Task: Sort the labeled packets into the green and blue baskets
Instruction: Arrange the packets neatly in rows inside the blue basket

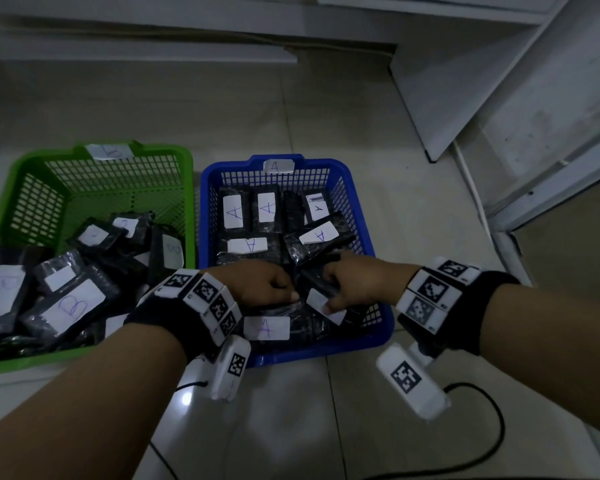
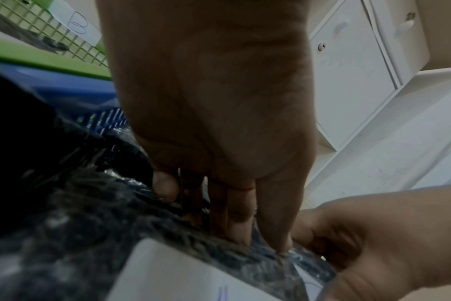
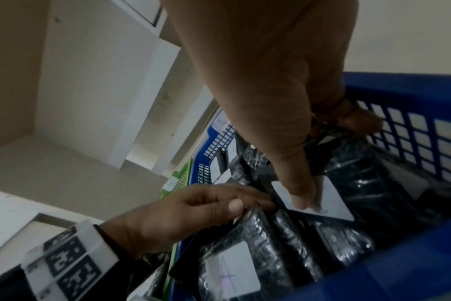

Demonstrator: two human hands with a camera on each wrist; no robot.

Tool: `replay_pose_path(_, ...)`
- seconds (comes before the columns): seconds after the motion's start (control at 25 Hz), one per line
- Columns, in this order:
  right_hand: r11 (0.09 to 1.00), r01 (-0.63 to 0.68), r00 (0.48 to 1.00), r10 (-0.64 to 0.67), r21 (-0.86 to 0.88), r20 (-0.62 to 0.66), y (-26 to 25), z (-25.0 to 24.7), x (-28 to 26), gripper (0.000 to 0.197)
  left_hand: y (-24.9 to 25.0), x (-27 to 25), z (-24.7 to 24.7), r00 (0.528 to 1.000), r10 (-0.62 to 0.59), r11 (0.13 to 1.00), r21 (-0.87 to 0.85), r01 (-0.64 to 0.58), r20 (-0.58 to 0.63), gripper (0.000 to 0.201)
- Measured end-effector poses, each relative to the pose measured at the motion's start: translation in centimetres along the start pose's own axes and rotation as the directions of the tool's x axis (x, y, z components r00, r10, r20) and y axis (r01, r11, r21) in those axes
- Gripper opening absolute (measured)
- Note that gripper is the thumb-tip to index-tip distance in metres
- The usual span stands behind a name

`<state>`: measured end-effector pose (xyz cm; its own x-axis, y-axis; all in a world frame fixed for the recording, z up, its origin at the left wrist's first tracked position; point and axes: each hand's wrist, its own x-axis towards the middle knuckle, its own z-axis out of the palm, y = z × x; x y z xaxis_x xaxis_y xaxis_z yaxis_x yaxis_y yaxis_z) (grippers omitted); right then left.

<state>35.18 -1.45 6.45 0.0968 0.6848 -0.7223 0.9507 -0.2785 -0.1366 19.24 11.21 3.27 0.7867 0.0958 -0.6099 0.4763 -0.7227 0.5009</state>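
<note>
Risk of a mixed packet inside the blue basket (image 1: pixel 381 327).
Right hand (image 1: pixel 357 282) pinches one packet (image 1: pixel 321 301), its letter hidden; left hand (image 1: pixel 260 284) pinches its neighbour (image 3: pixel 260 230), so either may slip.

Green basket (image 1: pixel 11 188) left, blue basket (image 1: pixel 381 320) right — pkts (image 1: pixel 246 245) in both.

Both hands, left hand (image 1: pixel 264 284) and right hand (image 1: pixel 357 282), fingers curled, side by side.

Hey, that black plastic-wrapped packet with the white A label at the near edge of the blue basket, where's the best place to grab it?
Probably by its long edges, from above: the black plastic-wrapped packet lies flat, label up, against the blue mesh basket's near wall, so an end approach from the near side looks blocked.
</note>
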Motion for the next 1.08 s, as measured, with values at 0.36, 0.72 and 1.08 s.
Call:
replay_pose_path(0.36,0.997,0.071,0.97,-0.066,0.012,-0.233,2.8,-5.0,-1.3,0.035,1.5,-0.2,-0.3,0.998,0.057,0.997,-0.05,-0.058,-0.021,0.029)
replay_pose_path(0.72,0.981,0.185,0.966,-0.192,-0.057,-0.172,2.0,-1.9,0.3,0.033,3.0,0.4,-1.0,0.998,-0.013,0.998,0.06,0.009,0.066,0.032)
replay_pose_path(1.08,0.938,-0.082,0.949,0.176,0.337,-0.262,2.2,-5.0,-2.0,0.024,3.1,1.0,-0.7,0.995,-0.009,0.997,0.078,0.001,0.1,0.046)
